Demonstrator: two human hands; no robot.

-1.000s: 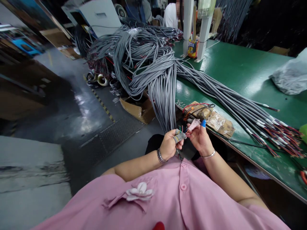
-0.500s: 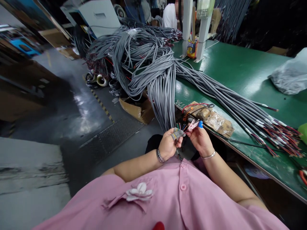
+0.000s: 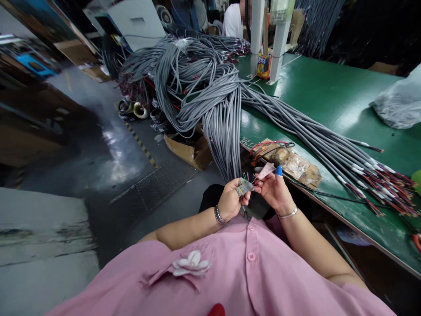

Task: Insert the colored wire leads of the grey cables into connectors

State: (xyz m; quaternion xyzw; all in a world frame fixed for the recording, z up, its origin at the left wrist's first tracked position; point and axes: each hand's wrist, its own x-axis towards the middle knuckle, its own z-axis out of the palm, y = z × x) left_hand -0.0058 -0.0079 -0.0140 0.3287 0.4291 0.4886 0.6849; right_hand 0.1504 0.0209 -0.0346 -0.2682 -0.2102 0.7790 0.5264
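My left hand (image 3: 233, 197), with grey covers on its thumb and finger, is closed on the end of a grey cable. Thin coloured wires (image 3: 247, 177) fan out of that end. My right hand (image 3: 274, 189), a blue cover on one fingertip, is closed close beside it, fingertips at the wires. Pink-wrapped fingers or a pink strip (image 3: 265, 170) show at its tips; which of these I cannot tell. A large bundle of grey cables (image 3: 225, 131) hangs over the bench edge just beyond my hands.
A taped wooden block (image 3: 292, 164) lies on the edge of the green bench (image 3: 315, 92). More grey cables (image 3: 315, 131) with stripped ends stretch right. A cardboard box (image 3: 189, 151) stands on the floor. A person in white (image 3: 232, 21) is at the back.
My right hand has shifted slightly right and turned, its fingertips still by the wires. My left hand has hardly moved. The wires' fan has changed a little.
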